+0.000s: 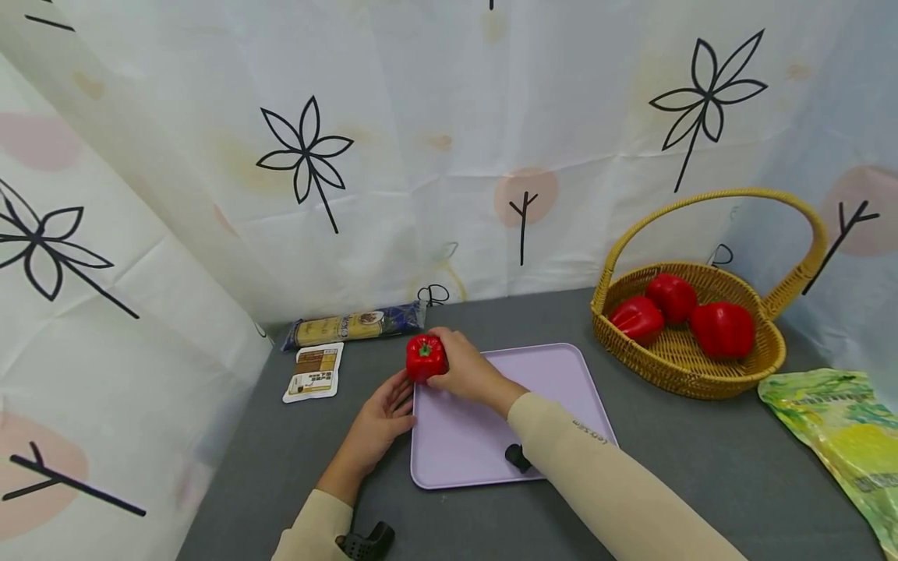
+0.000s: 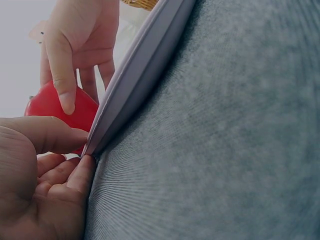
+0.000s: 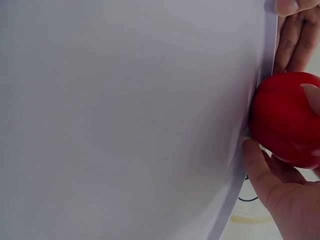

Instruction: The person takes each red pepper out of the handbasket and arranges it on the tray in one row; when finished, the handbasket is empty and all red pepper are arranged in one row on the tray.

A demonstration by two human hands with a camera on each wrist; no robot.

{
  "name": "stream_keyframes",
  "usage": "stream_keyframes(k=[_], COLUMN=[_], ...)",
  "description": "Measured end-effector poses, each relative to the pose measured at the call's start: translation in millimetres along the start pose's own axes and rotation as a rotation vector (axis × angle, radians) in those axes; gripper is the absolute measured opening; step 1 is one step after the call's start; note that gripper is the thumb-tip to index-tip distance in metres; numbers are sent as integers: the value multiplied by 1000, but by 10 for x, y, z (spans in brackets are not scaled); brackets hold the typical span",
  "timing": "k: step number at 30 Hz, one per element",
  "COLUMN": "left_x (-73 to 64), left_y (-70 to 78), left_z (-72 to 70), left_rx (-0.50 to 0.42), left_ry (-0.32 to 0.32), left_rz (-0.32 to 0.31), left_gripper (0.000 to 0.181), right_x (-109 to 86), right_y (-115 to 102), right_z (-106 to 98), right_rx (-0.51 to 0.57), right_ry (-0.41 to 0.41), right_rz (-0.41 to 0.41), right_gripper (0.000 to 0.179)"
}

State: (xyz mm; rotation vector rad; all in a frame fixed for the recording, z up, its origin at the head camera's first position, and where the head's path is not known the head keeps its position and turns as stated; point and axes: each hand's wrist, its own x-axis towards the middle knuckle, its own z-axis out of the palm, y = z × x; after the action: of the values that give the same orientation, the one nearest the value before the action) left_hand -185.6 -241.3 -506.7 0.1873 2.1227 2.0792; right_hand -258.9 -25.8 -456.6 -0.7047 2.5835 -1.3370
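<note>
A red bell pepper [image 1: 426, 358] with a green stem sits at the far left corner of the lilac tray [image 1: 459, 440]. My right hand [image 1: 466, 370] grips it from the right, thumb and fingers around its sides; in the right wrist view the pepper [image 3: 287, 120] lies against the tray's rim. At the tray's left side, my left hand [image 1: 382, 417] holds the edge. The left wrist view shows its thumb on the rim and the curled fingers of the left hand [image 2: 45, 185] just outside it, below the pepper [image 2: 60, 107].
A wicker basket [image 1: 691, 382] with three red peppers stands at the back right, its tall handle arching up. Beside it lies a green-yellow bag [image 1: 842, 444]. Behind my left hand are a long noodle packet [image 1: 358, 326] and a small white-brown pouch [image 1: 314, 372]. A patterned curtain [image 1: 421, 156] borders the grey table.
</note>
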Motion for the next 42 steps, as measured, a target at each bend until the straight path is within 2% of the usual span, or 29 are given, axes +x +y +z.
stream_keyframes(k=[8,15,28,35,42], left_x=[-7,-10,-14,-12,-24], left_y=[1,-5,0,-5,7], left_z=[20,15,10,6,25], left_rx=[-10,-14,7,6,-4], left_ry=[2,2,-7,-1,23], left_rz=[22,22,20,10,-4], left_gripper=[87,86,87,87,86], right_x=[-50,-161,-551,-796,-998], right_y=[-25,-53,10,118,252], right_z=[-24,-163,-469,-728,-1019], right_rx=[-42,-53,88,175,240], right_ry=[-17,-31,26,79,153], right_rz=[4,-6,-45,-107,-186], right_gripper=[91,89,81,75,61])
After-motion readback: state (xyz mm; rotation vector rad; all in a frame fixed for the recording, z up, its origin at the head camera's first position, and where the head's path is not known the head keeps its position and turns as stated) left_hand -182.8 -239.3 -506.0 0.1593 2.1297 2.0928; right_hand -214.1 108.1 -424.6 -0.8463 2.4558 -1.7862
